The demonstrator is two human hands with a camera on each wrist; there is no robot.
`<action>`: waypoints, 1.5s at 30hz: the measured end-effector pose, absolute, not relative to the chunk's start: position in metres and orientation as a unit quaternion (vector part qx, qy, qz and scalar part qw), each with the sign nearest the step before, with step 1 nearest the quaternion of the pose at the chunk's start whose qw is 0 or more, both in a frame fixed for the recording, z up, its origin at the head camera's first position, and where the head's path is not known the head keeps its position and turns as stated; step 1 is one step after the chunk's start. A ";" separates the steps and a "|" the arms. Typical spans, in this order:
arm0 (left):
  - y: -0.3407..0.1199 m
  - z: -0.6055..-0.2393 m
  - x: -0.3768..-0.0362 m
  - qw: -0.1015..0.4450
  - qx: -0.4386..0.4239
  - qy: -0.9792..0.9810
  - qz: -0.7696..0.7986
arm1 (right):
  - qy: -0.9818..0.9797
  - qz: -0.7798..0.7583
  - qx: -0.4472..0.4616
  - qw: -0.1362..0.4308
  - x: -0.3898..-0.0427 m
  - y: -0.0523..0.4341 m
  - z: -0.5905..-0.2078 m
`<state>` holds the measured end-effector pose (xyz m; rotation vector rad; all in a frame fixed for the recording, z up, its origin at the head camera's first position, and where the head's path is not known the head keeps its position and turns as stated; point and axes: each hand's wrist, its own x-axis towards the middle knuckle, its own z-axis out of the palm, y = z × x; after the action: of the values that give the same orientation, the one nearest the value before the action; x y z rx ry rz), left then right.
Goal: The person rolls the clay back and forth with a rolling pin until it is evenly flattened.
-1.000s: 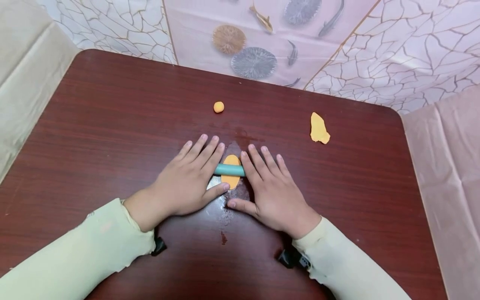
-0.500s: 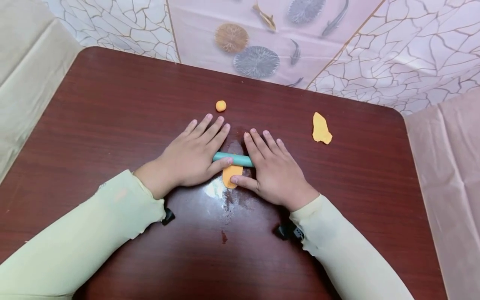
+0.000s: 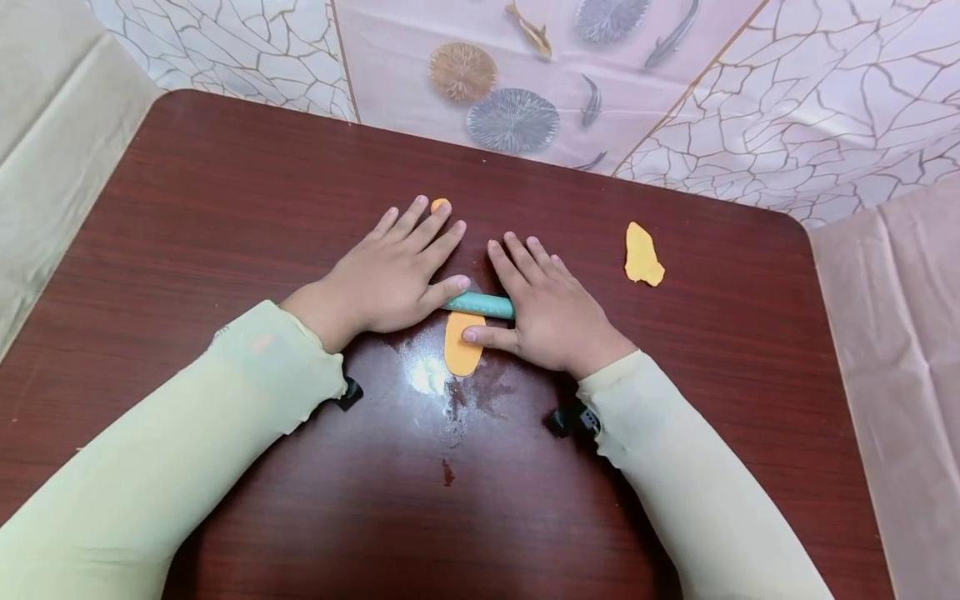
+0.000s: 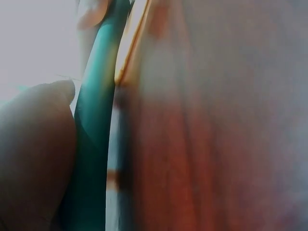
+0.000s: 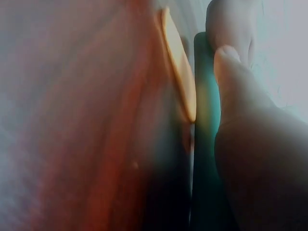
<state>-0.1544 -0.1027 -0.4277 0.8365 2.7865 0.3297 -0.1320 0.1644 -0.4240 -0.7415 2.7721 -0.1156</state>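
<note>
Now both flat hands, left hand [image 3: 386, 279] and right hand [image 3: 547, 312], press the green roller [image 3: 480, 304] at the far end of the orange dough [image 3: 461, 350] on the table [image 3: 187, 208]. Pushing too hard could tear the dough or stick it down.

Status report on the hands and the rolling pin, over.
Both hands flat: left hand and right hand press the teal rolling pin. Pin at far end of flattened orange dough. Small dough ball touching left fingertips.
</note>
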 end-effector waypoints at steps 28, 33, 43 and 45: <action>-0.106 -0.427 -0.092 0.105 0.328 0.936 0.067 | 0.943 -0.009 -0.322 0.083 -0.066 0.166 -0.426; -0.105 -0.427 -0.076 0.108 0.333 0.934 0.067 | 0.943 -0.006 -0.327 0.065 -0.049 0.168 -0.426; -0.108 -0.428 -0.042 0.110 0.333 0.934 0.068 | 0.941 -0.001 -0.331 0.065 -0.019 0.169 -0.422; -0.108 -0.427 -0.035 0.110 0.335 0.933 0.069 | 0.940 0.000 -0.334 0.063 -0.013 0.169 -0.422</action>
<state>-0.0348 -0.1084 -0.4269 0.9842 2.7434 0.2041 -0.0127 0.1691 -0.4222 -1.0086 2.8412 -0.0008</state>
